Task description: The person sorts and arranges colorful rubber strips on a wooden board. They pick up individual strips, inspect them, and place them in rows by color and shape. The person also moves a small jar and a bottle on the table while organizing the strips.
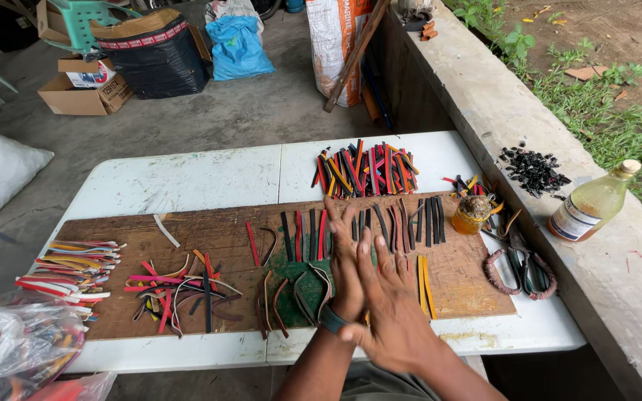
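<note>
My left hand (345,256), with a dark watch on its wrist, and my right hand (394,308) are pressed palm to palm with fingers spread, above a brown wooden board (209,234). Nothing shows between the palms. Just beyond the fingertips, a row of narrow black and red strips (388,223) lies side by side on the board. Two yellow strips (425,276) lie to the right of my hands. Curved dark strips (302,293) lie to their left.
The board rests on a white folding table (187,178). A pile of coloured strips (365,171) sits at the back, with more piles on the left (76,263). A small amber jar (472,215), wrapped-handle scissors (518,267), a plastic bag (16,341), and a bottle (592,204) on the concrete ledge.
</note>
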